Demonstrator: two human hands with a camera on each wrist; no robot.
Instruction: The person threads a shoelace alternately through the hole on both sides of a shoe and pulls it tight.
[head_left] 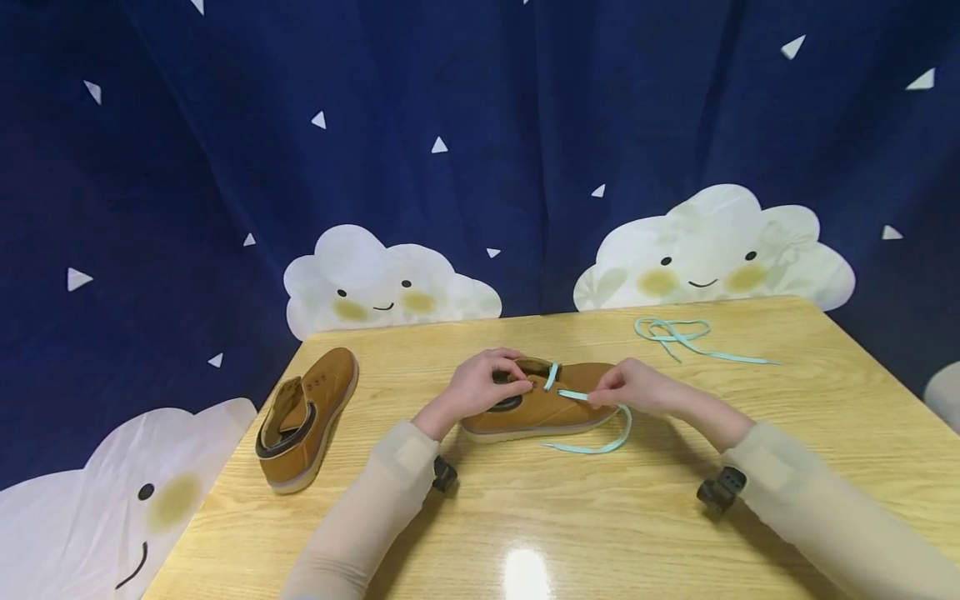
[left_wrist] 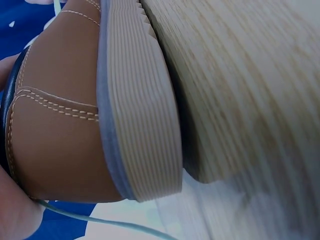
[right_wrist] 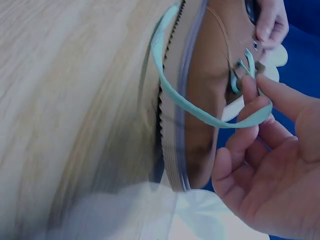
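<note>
A brown lace-up shoe (head_left: 555,417) lies sideways on the table, its toe to the right. My left hand (head_left: 483,383) grips it near the collar, thumb by the top eyelets; the far fingers are partly hidden. Between thumb and fingertips my right hand (head_left: 633,387) pinches a mint-green shoelace (head_left: 573,395) that comes out of an eyelet. In the right wrist view the lace (right_wrist: 185,105) loops from my right fingers past the sole, and its loose end lies on the table in front of the shoe. Another stretch of lace crosses the shoe's opening.
The matching brown shoe (head_left: 307,417), with no lace in its eyelets, stands at the table's left side. A second mint-green shoelace (head_left: 675,336) lies loosely looped at the back right. Behind the wooden table (head_left: 600,533) hangs a dark blue curtain (head_left: 480,100) with clouds.
</note>
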